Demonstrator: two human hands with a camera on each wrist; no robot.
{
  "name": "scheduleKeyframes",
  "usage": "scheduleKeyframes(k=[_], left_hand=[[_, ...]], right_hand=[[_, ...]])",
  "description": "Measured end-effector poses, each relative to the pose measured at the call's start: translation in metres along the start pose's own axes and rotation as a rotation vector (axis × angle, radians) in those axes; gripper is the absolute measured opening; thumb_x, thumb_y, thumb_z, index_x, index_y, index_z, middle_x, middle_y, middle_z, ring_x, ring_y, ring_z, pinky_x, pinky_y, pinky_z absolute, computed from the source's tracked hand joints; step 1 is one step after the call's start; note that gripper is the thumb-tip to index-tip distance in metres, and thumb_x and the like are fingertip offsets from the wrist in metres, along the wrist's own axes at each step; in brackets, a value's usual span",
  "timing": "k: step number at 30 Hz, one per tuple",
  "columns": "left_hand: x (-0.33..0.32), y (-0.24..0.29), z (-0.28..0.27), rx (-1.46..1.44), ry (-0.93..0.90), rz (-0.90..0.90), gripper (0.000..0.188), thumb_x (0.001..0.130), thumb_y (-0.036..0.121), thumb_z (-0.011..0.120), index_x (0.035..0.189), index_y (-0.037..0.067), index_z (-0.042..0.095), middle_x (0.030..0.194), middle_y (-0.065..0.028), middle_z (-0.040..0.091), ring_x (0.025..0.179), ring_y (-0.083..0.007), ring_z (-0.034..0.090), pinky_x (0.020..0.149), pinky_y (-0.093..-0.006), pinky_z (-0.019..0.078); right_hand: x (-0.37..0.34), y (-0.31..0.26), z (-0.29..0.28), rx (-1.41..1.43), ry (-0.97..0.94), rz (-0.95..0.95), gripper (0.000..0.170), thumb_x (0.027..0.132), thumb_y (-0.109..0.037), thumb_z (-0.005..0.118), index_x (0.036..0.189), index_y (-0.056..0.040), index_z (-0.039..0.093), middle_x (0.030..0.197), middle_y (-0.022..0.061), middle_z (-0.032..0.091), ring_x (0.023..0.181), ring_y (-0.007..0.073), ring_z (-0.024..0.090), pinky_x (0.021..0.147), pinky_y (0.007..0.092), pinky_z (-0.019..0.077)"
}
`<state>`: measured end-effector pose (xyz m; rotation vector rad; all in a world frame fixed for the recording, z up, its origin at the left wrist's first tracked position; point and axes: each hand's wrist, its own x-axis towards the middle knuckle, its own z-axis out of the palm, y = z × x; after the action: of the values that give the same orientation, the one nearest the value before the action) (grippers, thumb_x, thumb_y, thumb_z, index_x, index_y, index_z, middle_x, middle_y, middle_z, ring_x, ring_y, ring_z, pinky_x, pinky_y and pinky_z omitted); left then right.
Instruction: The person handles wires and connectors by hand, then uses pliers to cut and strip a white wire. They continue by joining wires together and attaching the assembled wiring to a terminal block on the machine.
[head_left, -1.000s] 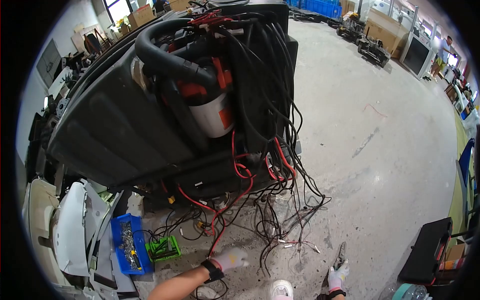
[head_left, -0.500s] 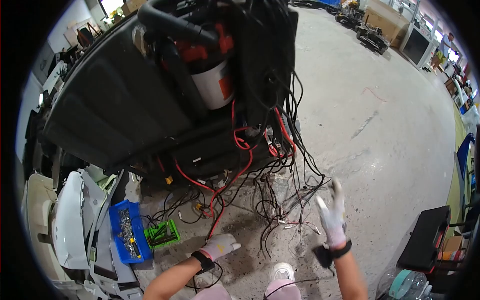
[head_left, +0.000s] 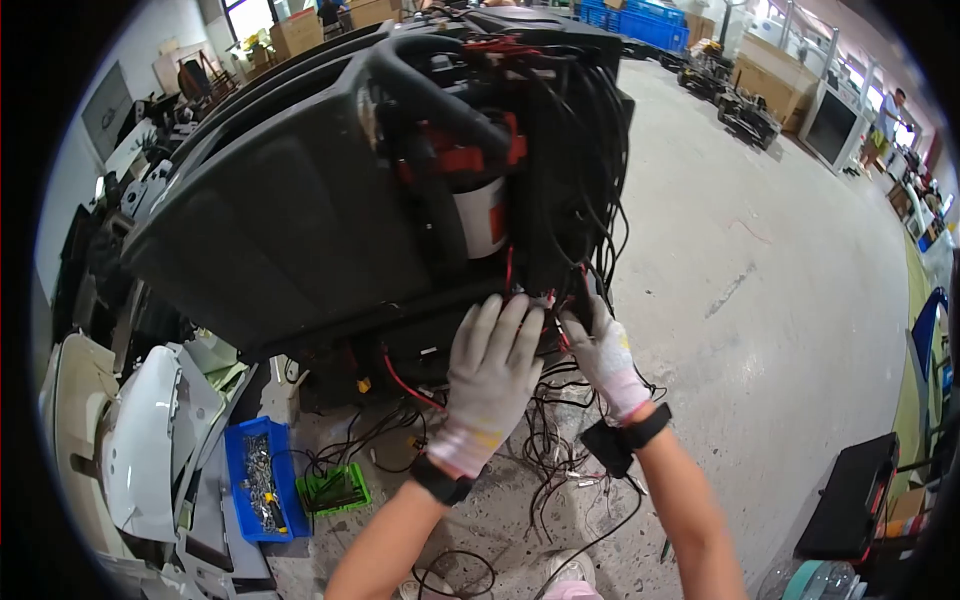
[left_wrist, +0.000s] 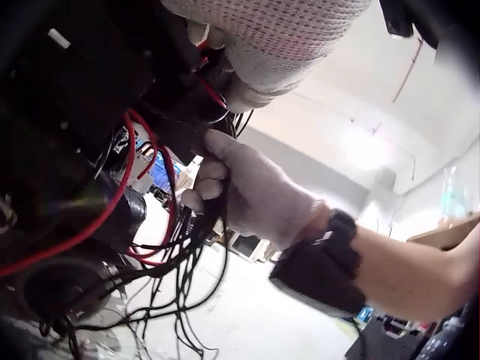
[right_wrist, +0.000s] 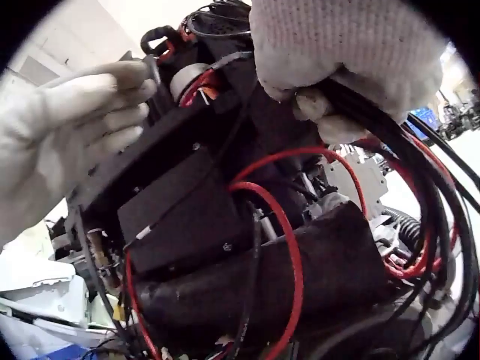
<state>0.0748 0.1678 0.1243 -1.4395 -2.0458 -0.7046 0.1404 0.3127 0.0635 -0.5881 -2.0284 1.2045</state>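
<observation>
A dark machine body (head_left: pixel 300 215) carries a black hose and a white cylinder with red parts (head_left: pixel 482 215). My left hand (head_left: pixel 492 375), in a white glove, reaches to the machine's lower edge with its fingers extended. In the right wrist view, the left hand (right_wrist: pixel 75 124) shows relaxed fingers beside a black box (right_wrist: pixel 184 214). My right hand (head_left: pixel 605 360), gloved too, is at the corner where the wiring hangs down. The right wrist view shows the right hand (right_wrist: pixel 345 67) gripping a bundle of black cables (right_wrist: pixel 409 146). Red cables (right_wrist: pixel 289 247) loop below it.
Loose black wires (head_left: pixel 545 440) trail on the floor under the machine. At left are a blue bin of screws (head_left: pixel 262 480), a green tray (head_left: pixel 335 490) and white panels (head_left: pixel 150 440). A black case (head_left: pixel 850 495) stands at right, near a plastic bottle (head_left: pixel 815 582).
Both hands have moved up from near the floor to the machine's lower corner. My right hand, earlier low at right by a dark tool, then spread open, now grips the black cables.
</observation>
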Motion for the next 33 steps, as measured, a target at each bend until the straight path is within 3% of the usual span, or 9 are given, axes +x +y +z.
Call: scheduleKeyframes(k=[6, 8, 12, 15, 21, 24, 28, 30, 33], left_hand=[[0.022, -0.003, 0.004, 0.004, -0.274, 0.036, 0.032, 0.070, 0.023, 0.064, 0.095, 0.003, 0.059, 0.084, -0.0069, 0.059, 0.087, -0.0221, 0.055, 0.083, -0.0367, 0.0406], [0.026, -0.013, -0.017, -0.532, -0.077, -0.437, 0.017, 0.078, 0.019, 0.056, 0.088, 0.005, 0.059, 0.081, -0.0120, 0.060, 0.078, -0.0267, 0.057, 0.074, -0.0369, 0.0428], [0.041, -0.029, -0.036, -0.576, -0.204, -0.361, 0.016, 0.078, 0.014, 0.056, 0.081, -0.001, 0.059, 0.069, -0.0162, 0.059, 0.068, -0.0292, 0.058, 0.061, -0.0339, 0.0449], [0.036, -0.030, -0.033, -0.575, -0.241, -0.260, 0.019, 0.079, 0.012, 0.057, 0.090, -0.003, 0.059, 0.077, -0.0116, 0.059, 0.068, -0.0146, 0.057, 0.065, -0.0268, 0.0443], [-0.041, -0.028, -0.009, -0.560, 0.133, -0.002, 0.018, 0.074, 0.003, 0.057, 0.092, 0.001, 0.057, 0.094, -0.0133, 0.057, 0.091, -0.0308, 0.053, 0.082, -0.0396, 0.0405], [-0.108, -0.020, 0.031, -0.859, -0.289, -0.414, 0.032, 0.073, 0.003, 0.059, 0.104, 0.001, 0.054, 0.106, -0.0150, 0.055, 0.097, -0.0332, 0.052, 0.089, -0.0364, 0.0389], [-0.162, -0.016, 0.121, -0.495, -0.340, -0.379, 0.057, 0.073, 0.029, 0.064, 0.116, -0.001, 0.043, 0.119, -0.0231, 0.046, 0.113, -0.0366, 0.041, 0.093, -0.0381, 0.0366], [-0.158, -0.014, 0.144, -0.473, -0.472, -0.752, 0.060, 0.072, 0.035, 0.065, 0.114, -0.002, 0.044, 0.115, -0.0213, 0.050, 0.107, -0.0352, 0.047, 0.090, -0.0375, 0.0389], [-0.153, -0.016, 0.152, -0.813, -0.544, -0.822, 0.058, 0.073, 0.039, 0.063, 0.113, 0.000, 0.047, 0.100, -0.0179, 0.059, 0.094, -0.0325, 0.056, 0.081, -0.0380, 0.0437]], right_hand=[[0.010, -0.019, -0.030, -0.287, -0.237, 0.044, 0.029, 0.082, -0.022, 0.054, 0.100, -0.0006, 0.047, 0.082, 0.0251, 0.058, 0.079, 0.0407, 0.055, 0.063, 0.0431, 0.0445], [0.017, -0.014, -0.037, -0.417, -0.284, 0.000, 0.029, 0.081, -0.021, 0.053, 0.102, -0.0011, 0.046, 0.082, 0.0255, 0.057, 0.077, 0.0399, 0.056, 0.063, 0.0434, 0.0445], [0.052, -0.011, -0.067, -0.888, -0.184, -0.201, 0.017, 0.077, -0.019, 0.059, 0.088, -0.0069, 0.054, 0.077, 0.0146, 0.059, 0.075, 0.0334, 0.057, 0.064, 0.0417, 0.0445], [0.056, -0.026, -0.069, -0.714, -0.324, 0.040, 0.024, 0.075, -0.020, 0.062, 0.094, -0.0060, 0.058, 0.082, 0.0152, 0.061, 0.079, 0.0287, 0.059, 0.069, 0.0362, 0.0448], [0.002, 0.018, -0.046, -0.069, -0.347, 0.254, 0.042, 0.075, -0.026, 0.066, 0.107, -0.0028, 0.051, 0.096, 0.0099, 0.061, 0.086, 0.0171, 0.056, 0.078, 0.0295, 0.0434], [-0.014, 0.014, -0.029, -0.118, -0.300, 0.219, 0.039, 0.074, -0.018, 0.063, 0.108, -0.0031, 0.051, 0.095, 0.0140, 0.060, 0.088, 0.0245, 0.057, 0.079, 0.0316, 0.0431], [-0.023, -0.009, -0.019, -0.351, -0.197, 0.337, 0.036, 0.074, -0.015, 0.060, 0.107, -0.0040, 0.051, 0.096, 0.0168, 0.060, 0.091, 0.0308, 0.057, 0.079, 0.0338, 0.0429], [-0.027, -0.022, -0.017, -0.386, -0.170, 0.368, 0.034, 0.074, -0.005, 0.061, 0.106, -0.0020, 0.050, 0.084, 0.0039, 0.057, 0.079, 0.0113, 0.051, 0.075, 0.0264, 0.0421], [-0.031, -0.004, -0.011, -0.294, -0.110, 0.315, 0.033, 0.073, -0.011, 0.061, 0.103, -0.0026, 0.050, 0.086, 0.0113, 0.058, 0.082, 0.0226, 0.054, 0.074, 0.0314, 0.0430]])
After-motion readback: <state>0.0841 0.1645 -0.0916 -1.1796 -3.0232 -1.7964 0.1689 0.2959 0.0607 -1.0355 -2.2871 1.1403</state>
